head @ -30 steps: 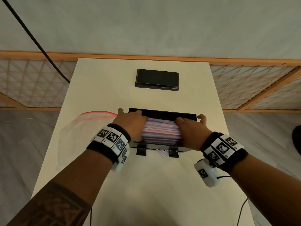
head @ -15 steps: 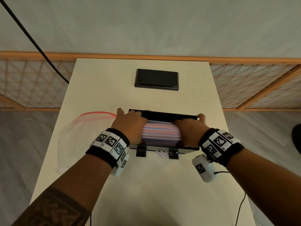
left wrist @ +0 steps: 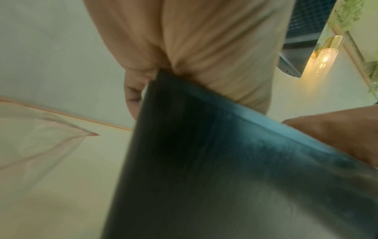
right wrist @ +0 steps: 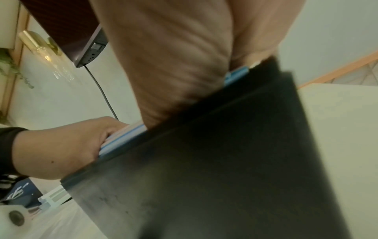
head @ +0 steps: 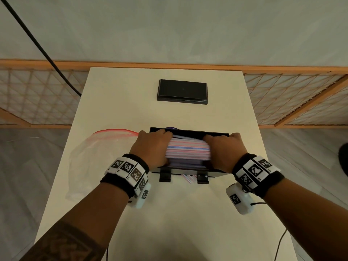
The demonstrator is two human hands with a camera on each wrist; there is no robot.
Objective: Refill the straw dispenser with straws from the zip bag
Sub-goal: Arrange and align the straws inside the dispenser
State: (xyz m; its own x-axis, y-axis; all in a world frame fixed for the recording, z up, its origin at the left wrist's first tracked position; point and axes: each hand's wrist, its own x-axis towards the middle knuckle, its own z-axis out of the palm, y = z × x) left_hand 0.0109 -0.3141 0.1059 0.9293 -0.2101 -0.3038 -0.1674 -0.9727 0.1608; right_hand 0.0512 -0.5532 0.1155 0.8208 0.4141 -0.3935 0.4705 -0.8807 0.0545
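Both hands (head: 189, 149) grip straws (head: 188, 151) inside dispenser (head: 190, 132), zip bag (head: 90, 159) just left.

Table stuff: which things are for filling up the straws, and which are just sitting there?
For the job:
- bundle of pink and blue striped straws, gripped by left hand and right hand
- open black box dispenser
- clear plastic zip bag with red seal

Just lying there:
- flat black rectangular lid
- black cable

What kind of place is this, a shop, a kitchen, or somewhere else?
Probably a home-style room set up for recording, not a working shop. A plain table stands near a bare wall, with a wooden lattice screen along the floor, and a glass wall lamp glows beside a dark wall-mounted screen.
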